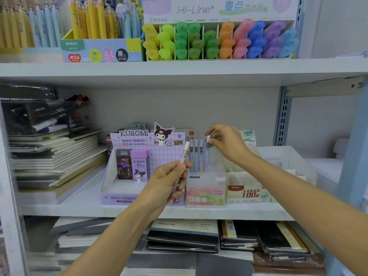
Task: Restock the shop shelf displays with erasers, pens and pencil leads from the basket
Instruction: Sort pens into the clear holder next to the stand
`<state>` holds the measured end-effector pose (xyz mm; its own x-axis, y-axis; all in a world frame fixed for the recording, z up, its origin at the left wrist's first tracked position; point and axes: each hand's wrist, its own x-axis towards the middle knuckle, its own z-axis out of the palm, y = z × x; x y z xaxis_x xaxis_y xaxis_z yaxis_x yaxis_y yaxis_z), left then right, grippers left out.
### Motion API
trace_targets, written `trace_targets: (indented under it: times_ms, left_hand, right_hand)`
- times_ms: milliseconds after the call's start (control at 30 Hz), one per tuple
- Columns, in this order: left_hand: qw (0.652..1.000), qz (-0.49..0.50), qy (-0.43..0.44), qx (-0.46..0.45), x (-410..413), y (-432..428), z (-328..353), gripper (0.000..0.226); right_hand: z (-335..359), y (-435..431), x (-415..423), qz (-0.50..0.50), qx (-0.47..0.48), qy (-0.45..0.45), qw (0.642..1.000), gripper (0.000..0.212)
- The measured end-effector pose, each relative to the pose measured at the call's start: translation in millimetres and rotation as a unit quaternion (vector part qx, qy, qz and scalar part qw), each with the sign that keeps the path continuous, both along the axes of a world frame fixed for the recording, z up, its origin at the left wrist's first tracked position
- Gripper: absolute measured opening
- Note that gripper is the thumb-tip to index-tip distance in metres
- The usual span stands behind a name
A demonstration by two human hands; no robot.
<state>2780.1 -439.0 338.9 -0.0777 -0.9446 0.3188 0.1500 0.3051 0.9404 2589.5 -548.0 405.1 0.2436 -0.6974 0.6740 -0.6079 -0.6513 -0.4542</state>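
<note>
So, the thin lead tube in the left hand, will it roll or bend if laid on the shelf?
The lead tube looks round and slim, so it would probably roll on the flat shelf. It stands straight though the left hand grips only its lower part, so likely stiff. Its thinness suggests little weight.

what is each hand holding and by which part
Left hand grips a pale lead tube round its lower half; right hand pinches the top cap of a lilac tube.
</note>
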Motion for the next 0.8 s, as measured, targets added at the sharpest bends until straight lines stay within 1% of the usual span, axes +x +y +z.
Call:
trace_targets:
  times_ms: [67,133,233,300,333,367,400,433,467,500,533,600,700,733,800]
  left_hand:
    - [1.000,-0.002,-0.004,-0.001,0.9,0.1,-1.5,0.023]
    - [1.000,0.001,-0.015,-0.003,1.9,0.4,-1.9,0.025]
    - [1.000,0.012,-0.025,-0.004,2.7,1.3,-0.2,0.024]
    - [1.000,0.018,-0.025,-0.004,2.4,2.0,1.0,0.023]
    - [1.000,0.021,-0.021,-0.005,2.1,2.7,1.6,0.023]
    - [0.999,0.025,-0.019,-0.007,1.4,3.4,2.3,0.022]
    - [0.999,0.029,-0.020,-0.010,-0.2,4.2,3.1,0.022]
    - [0.999,0.032,-0.021,-0.014,-3.0,5.0,4.1,0.021]
    - [0.999,0.033,-0.021,-0.019,-7.3,6.0,5.6,0.021]
    - [0.999,0.031,-0.018,-0.024,-12.4,6.8,7.0,0.021]
    - [0.999,0.028,-0.017,-0.029,-18.0,7.7,8.6,0.021]
    - [0.999,0.020,-0.022,-0.038,-27.3,10.3,11.5,0.021]
    - [0.998,0.023,-0.026,-0.049,-31.9,15.1,13.4,0.021]
    - [0.996,0.044,-0.038,-0.061,-31.6,16.6,13.6,0.020]
    - [0.981,0.123,-0.105,-0.109,-29.3,17.5,11.4,0.019]
  right_hand:
    - [-4.0,-2.9,3.2,-0.062,-0.049,0.037,0.996,0.015]
    - [-5.6,-4.5,6.0,-0.110,-0.077,0.080,0.988,0.015]
    - [-2.5,-3.8,7.5,-0.131,-0.062,0.120,0.982,0.017]
    - [1.3,0.7,4.2,-0.123,-0.047,0.118,0.984,0.023]
    - [3.2,4.5,1.9,-0.106,-0.043,0.096,0.989,0.027]
    - [4.9,10.1,-0.6,-0.072,-0.032,0.049,0.996,0.028]
    - [6.4,18.2,-2.3,-0.017,-0.005,-0.019,1.000,0.028]
    - [7.6,28.2,-2.6,0.053,0.044,-0.092,0.993,0.026]
    - [8.1,38.4,-1.6,0.121,0.103,-0.146,0.976,0.023]
    - [6.8,47.5,0.8,0.170,0.153,-0.172,0.958,0.021]
    - [4.0,55.3,3.8,0.202,0.178,-0.176,0.947,0.019]
    - [-1.8,67.0,9.9,0.233,0.173,-0.180,0.940,0.015]
    - [-1.2,72.4,8.0,0.240,0.157,-0.223,0.932,0.007]
    - [1.9,72.5,4.5,0.238,0.153,-0.235,0.930,0.005]
    - [10.4,68.1,-5.0,0.210,0.129,-0.259,0.934,0.005]
